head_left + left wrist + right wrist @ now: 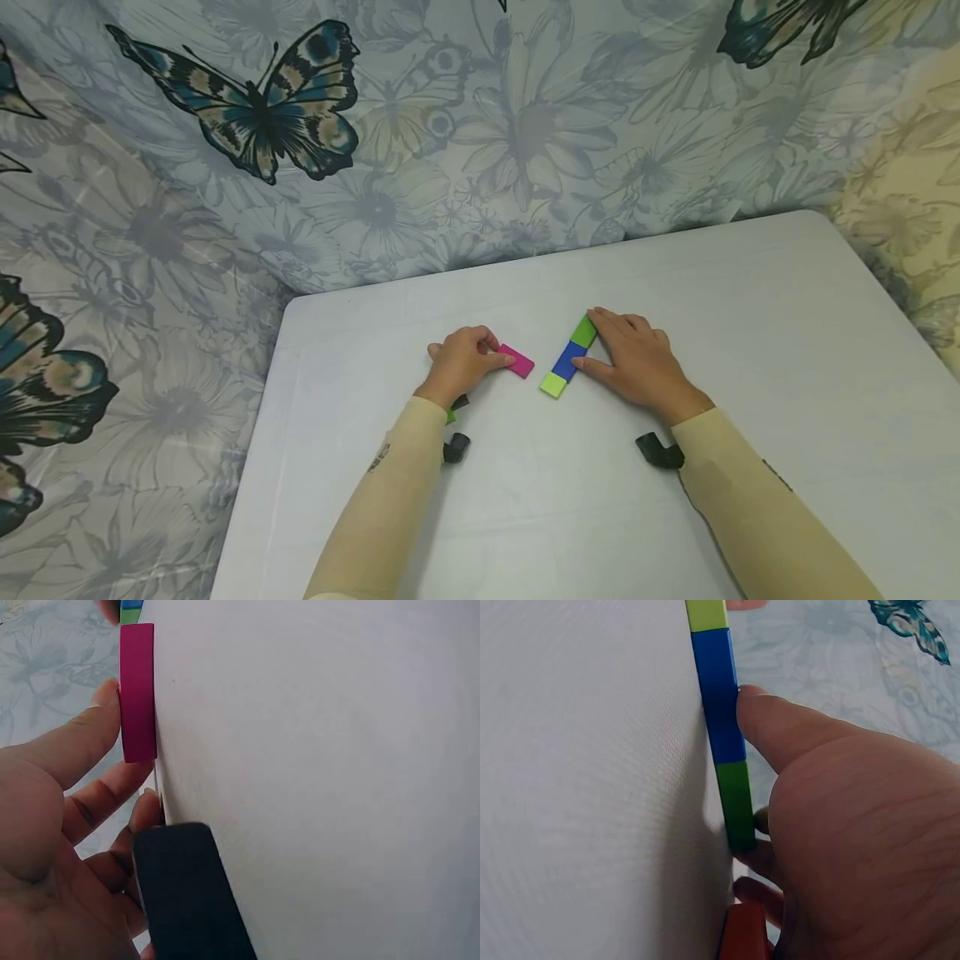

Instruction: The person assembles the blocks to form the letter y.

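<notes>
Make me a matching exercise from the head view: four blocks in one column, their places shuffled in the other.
Blocks
1. Pink block
2. Blue block
3. Yellow-green block
4. Darker green block by the fingers of the right hand

Places
A. Near end of the three-block line, closest to the person
B. Middle of that line, touched by the right thumb
C. Far end of that line
D. Held by the left hand, apart from the line

Pairs: 1-D, 2-B, 3-A, 4-C
</notes>
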